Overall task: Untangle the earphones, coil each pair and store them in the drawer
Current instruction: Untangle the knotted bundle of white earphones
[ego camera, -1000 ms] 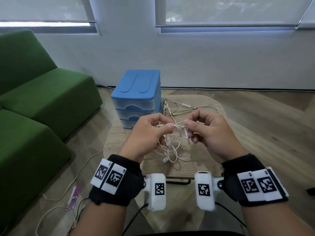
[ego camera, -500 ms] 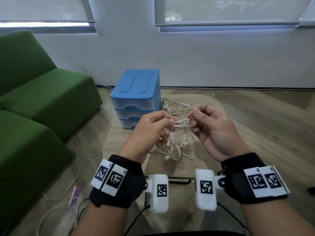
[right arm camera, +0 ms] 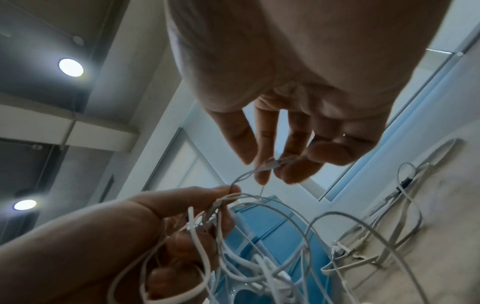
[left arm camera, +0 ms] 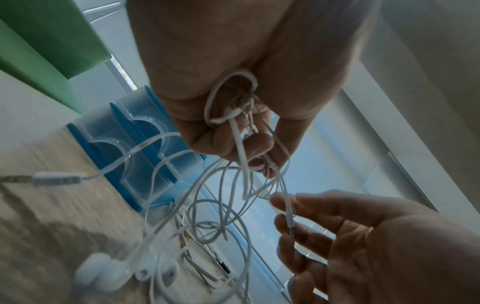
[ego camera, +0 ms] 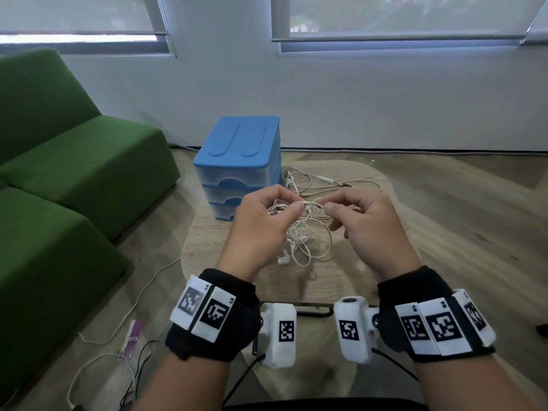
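A big green sofa (ego camera: 59, 179) sits far off to the left of the hands. A wooden table (ego camera: 385, 262) is under the hands, and the wood floor (ego camera: 474, 218) spreads out to the right of them. Behind the hands is a white wall (ego camera: 355, 99) with two windows (ego camera: 415, 19) up high. Down low by the left wrist, thin wires (ego camera: 98, 366) and a small purple thing (ego camera: 130, 339) lie on the floor.

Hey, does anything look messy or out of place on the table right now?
Yes. The white earphones between the left hand and right hand hang in a knotted clump. A second pair sprawls uncoiled beside the blue drawer unit, whose drawers look shut.
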{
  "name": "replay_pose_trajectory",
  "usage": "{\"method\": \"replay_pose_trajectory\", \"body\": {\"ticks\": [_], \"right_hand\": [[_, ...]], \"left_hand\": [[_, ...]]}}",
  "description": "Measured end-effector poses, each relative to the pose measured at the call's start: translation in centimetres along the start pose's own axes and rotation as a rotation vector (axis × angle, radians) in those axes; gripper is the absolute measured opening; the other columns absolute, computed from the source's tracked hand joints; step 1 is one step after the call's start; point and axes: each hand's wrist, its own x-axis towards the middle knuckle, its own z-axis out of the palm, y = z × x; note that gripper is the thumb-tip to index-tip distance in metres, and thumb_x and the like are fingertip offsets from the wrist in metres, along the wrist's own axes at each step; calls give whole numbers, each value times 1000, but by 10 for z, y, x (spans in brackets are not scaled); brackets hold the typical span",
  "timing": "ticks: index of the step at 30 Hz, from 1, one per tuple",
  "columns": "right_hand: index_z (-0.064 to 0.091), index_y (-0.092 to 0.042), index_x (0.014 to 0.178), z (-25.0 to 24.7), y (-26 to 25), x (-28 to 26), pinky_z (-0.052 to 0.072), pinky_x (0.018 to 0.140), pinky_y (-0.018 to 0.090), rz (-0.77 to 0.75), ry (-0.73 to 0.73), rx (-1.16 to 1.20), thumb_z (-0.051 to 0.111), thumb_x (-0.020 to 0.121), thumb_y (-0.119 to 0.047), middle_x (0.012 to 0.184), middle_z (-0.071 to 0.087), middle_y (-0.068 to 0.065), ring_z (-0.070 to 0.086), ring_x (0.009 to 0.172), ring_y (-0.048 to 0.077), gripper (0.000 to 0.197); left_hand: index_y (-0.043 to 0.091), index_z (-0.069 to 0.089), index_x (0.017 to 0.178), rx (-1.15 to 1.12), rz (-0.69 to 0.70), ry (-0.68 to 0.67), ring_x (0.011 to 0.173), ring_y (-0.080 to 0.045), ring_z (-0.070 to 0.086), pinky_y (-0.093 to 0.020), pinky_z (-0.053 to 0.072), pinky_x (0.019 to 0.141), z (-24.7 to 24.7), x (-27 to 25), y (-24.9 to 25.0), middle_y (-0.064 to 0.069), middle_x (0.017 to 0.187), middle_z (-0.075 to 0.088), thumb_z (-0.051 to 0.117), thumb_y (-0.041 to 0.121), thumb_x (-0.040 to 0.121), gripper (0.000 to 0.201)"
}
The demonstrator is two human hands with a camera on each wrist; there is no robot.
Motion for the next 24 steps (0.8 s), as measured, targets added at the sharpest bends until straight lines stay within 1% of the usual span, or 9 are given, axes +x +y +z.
{"method": "replay_pose_trajectory", "body": {"ticks": [2,5,8,11,13,15,17,20,24], "right_hand": [[79,-19,80,-1,1,1,49,65,25,-40,-31,-65,76,88,-19,79,71,-1,64,69,14,8],[79,-21,80,-3,3,3,58,73,36,-62,-33,-101,81,85,-19,87,72,-3,70,75,22,6],[78,-22,78,-4,4,2,54,69,28,-48,-53,-155,82,82,-13,89,72,-6,70,72,18,11],[79,-26,80,-3,2,4,49,65,24,-52,-74,-180,80,80,-5,92,68,-7,62,65,12,21],[80,-28,83,-3,-3,6,50,67,20,-80,-75,-143,75,81,-3,93,67,-4,57,68,12,26],[80,-27,83,-3,-7,7,45,68,15,-110,-86,-134,75,83,-8,90,65,-2,53,68,8,19],[79,-25,79,-5,-8,9,43,69,18,-130,-98,-183,78,84,-16,87,64,-1,50,66,5,11],[77,-30,82,-7,-5,7,43,75,23,-126,-131,-216,80,84,-23,94,61,-3,54,75,10,8],[78,-32,91,-4,-8,2,43,78,17,-238,-149,-241,81,84,-26,100,56,-9,53,90,7,10]], "left_hand": [[28,77,83,23,14,-7,63,-3,53,-33,44,71,0,0,-1,15,75,68,78,27,91,9],[28,77,83,-10,12,3,62,-1,54,-33,43,71,0,1,-2,15,76,69,78,27,92,9],[28,77,84,-46,4,28,64,-1,53,-30,41,68,-3,2,-1,14,77,70,78,27,92,9],[26,79,86,-32,14,-24,60,0,51,-26,39,63,-7,1,0,14,75,70,77,26,93,6],[24,79,86,-30,20,-40,56,-3,49,-25,39,60,-7,-1,1,13,70,67,77,24,93,7],[23,79,86,-21,29,-33,56,1,50,-24,39,62,-7,-1,2,15,71,67,77,22,93,7],[24,79,87,-9,42,-37,58,4,53,-26,40,66,-7,0,3,15,73,69,78,22,92,6],[26,79,86,13,53,-43,60,5,54,-29,41,70,-9,0,5,14,76,72,77,24,92,7],[21,77,84,72,82,-91,59,4,52,-29,41,69,-8,-3,7,21,63,63,78,21,91,7]]}}
